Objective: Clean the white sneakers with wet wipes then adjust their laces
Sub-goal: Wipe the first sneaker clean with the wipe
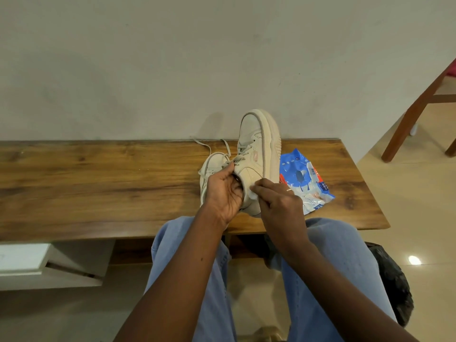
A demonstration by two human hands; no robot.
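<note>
Cleaning stage, laces not yet dealt with, by my reading.

Far left: long stretch of wooden counter bare. Nothing there to get in the way.

Second sneaker lies on the counter just left of centre, partly hidden behind the left hand; its loose laces trail toward the wall. Cannot tell whether it has been wiped.

Left hand is curled around the heel collar of the raised sneaker, thumb outside, fingers apparently tucked into the opening. It steadies the shoe, which is tilted up on its heel end with toe pointing at the wall, sole to the right.

Right hand has its fingertips pinched together on a small white wet wipe, pressed against the sneaker's side panel near the heel. A ring shows on one finger. Wipe is mostly covered by the fingers, so soiling can't be read.

Judgement: one shoe mid-wipe at the rear quarter; toe, sole edge, possibly the other shoe, and both lace adjustments remain.

Right of the shoe: blue wipes pack flat on the counter, close to the right hand, its flap seemingly open. Easy reach for a fresh sheet.

Far right: chair legs on the tiled floor, well apart. A dark bag sits by the person's right knee.
</note>
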